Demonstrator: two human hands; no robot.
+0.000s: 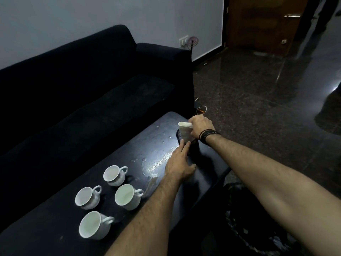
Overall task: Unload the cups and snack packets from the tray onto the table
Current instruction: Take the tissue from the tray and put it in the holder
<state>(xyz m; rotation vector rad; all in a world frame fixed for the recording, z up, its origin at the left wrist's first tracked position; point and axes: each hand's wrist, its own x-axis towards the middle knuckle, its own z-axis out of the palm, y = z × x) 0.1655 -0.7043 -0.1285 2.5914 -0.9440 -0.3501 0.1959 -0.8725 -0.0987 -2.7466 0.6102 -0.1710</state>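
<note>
I am seeing my right hand [200, 127] gripping a white wad of tissues [185, 130], fingers clamped on it, over a black mesh holder [191, 145] at the far end of the dark bench [55, 228]. My left hand [180, 164] is resting against the holder's side, fingers [184, 145] spread apart and touching it. Four white cups [127, 196] are standing upright on the bench at the near left, well apart from the holder. Water drops are lying between them. I am reading no writing anywhere.
</note>
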